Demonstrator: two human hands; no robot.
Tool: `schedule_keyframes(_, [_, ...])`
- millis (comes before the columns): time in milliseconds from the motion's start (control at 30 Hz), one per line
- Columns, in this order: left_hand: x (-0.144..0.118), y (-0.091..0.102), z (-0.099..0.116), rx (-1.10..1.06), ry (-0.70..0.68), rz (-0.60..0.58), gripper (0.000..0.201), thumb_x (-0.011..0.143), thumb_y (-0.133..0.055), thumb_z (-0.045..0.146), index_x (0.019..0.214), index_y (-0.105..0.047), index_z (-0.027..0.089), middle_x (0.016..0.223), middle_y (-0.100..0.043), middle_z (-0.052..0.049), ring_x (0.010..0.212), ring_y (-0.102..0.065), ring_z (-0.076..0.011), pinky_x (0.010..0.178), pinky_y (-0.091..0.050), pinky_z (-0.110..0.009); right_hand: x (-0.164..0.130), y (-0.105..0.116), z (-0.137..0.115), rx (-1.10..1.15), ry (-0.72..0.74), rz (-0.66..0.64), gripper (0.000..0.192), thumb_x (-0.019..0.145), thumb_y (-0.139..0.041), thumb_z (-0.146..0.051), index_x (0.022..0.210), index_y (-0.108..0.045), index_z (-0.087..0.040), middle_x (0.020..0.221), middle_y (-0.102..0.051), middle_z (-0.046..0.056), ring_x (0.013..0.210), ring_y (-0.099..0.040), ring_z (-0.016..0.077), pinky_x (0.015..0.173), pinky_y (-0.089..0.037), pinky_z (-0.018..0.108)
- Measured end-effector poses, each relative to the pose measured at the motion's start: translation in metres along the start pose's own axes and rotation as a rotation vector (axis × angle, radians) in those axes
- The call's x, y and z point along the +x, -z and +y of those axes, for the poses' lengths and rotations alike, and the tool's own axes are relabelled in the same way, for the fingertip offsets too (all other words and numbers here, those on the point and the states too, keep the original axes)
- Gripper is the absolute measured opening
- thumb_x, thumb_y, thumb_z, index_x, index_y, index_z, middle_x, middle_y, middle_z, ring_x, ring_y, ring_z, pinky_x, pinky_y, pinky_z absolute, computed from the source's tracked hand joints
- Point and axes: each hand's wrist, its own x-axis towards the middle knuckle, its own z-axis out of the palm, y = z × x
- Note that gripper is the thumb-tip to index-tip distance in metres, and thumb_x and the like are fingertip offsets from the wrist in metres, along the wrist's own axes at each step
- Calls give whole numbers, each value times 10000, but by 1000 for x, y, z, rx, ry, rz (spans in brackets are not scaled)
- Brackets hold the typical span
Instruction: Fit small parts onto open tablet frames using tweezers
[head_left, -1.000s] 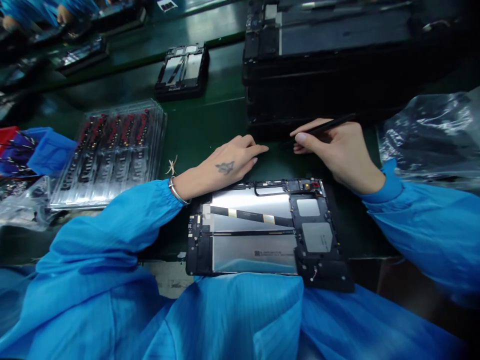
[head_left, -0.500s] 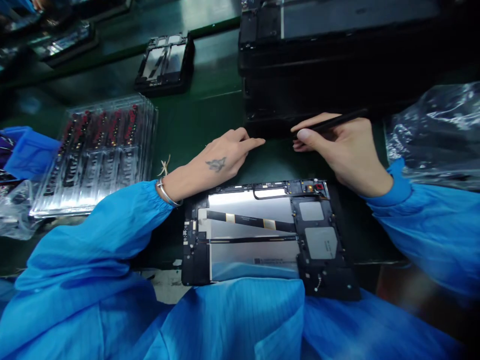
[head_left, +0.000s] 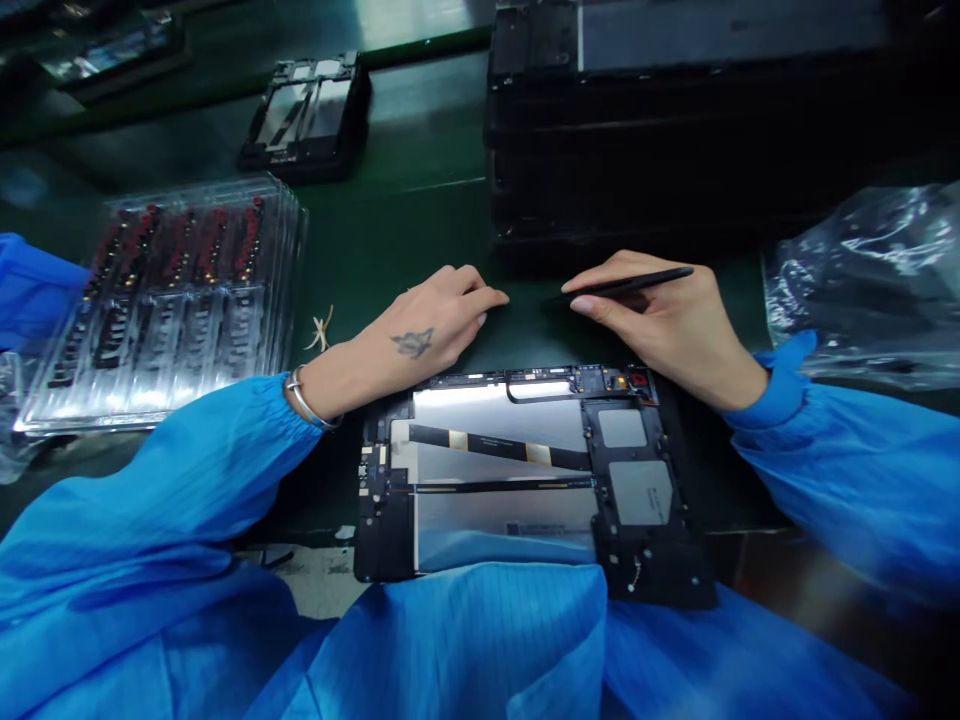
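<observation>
An opened tablet point(head_left: 495, 480) lies before me, its inner side up, with a silver middle, dark flat cables and a black frame. Just beyond its upper edge, my left hand point(head_left: 442, 315) hovers or rests over the green bench; its index finger is stretched out, the thumb tip is apart from it, and nothing shows between them. My right hand point(head_left: 652, 315) grips a slim black pen-like tool point(head_left: 645, 282) between thumb and fingers. The tool's tip points left toward my left hand, dark against the bench. My sleeve front covers the tablet's lower edge.
Stacked clear trays point(head_left: 172, 300) of small circuit boards stand at left, beside a blue bin point(head_left: 37, 290). Another opened tablet unit point(head_left: 304, 115) lies farther back. A tall black stack point(head_left: 675, 150) rises behind my right hand, with clear plastic bags point(head_left: 862, 290) at right.
My right hand has moved slightly left and down with the tool, which now lies lower in the fingers. My left hand has shifted a little left. The view has moved slightly.
</observation>
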Motion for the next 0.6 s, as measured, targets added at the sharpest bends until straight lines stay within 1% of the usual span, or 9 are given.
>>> schedule_keyframes(300, [-5, 1, -1, 16, 5, -16, 401, 1089, -376, 212, 1406, -609, 134, 1221, -628, -140, 1097, -633, -263, 928, -571, -419, 1, -1, 0, -14, -3, -7, 125, 943, -752, -326, 1027, -818, -263, 986, -758, 27, 821, -680, 185, 647, -478, 317])
schedule_keyframes(433, [-10, 2, 6, 21, 23, -19, 398, 1090, -385, 222, 1420, -594, 142, 1240, -621, -131, 1100, -636, -248, 937, -565, -397, 2, -1, -1, -46, -13, 15, 157, 943, -729, -346, 1015, -810, -232, 1003, -770, 33, 781, -673, 177, 655, -482, 317])
schedule_keyframes(500, [-11, 8, 7, 64, 51, -48, 362, 1094, -393, 230, 1373, -617, 175, 1263, -625, -104, 1109, -638, -221, 941, -555, -353, 1, 1, 0, -81, -39, 44, 194, 942, -715, -368, 1007, -804, -208, 1003, -777, 38, 749, -671, 171, 670, -485, 321])
schedule_keyframes(533, [-10, 13, 4, 107, 84, -65, 332, 1095, -402, 238, 1321, -640, 190, 1264, -633, -90, 1115, -637, -214, 941, -548, -338, 0, 3, 1, -97, -48, 63, 211, 940, -710, -381, 1000, -803, -201, 995, -781, 39, 740, -674, 171, 678, -486, 324])
schedule_keyframes(600, [-5, 27, -13, 221, 196, -71, 286, 1091, -418, 250, 1203, -674, 187, 1236, -653, -91, 1132, -633, -234, 945, -533, -348, -1, 5, 5, -109, -43, 101, 236, 936, -696, -404, 982, -801, -198, 958, -787, 38, 738, -689, 182, 686, -487, 332])
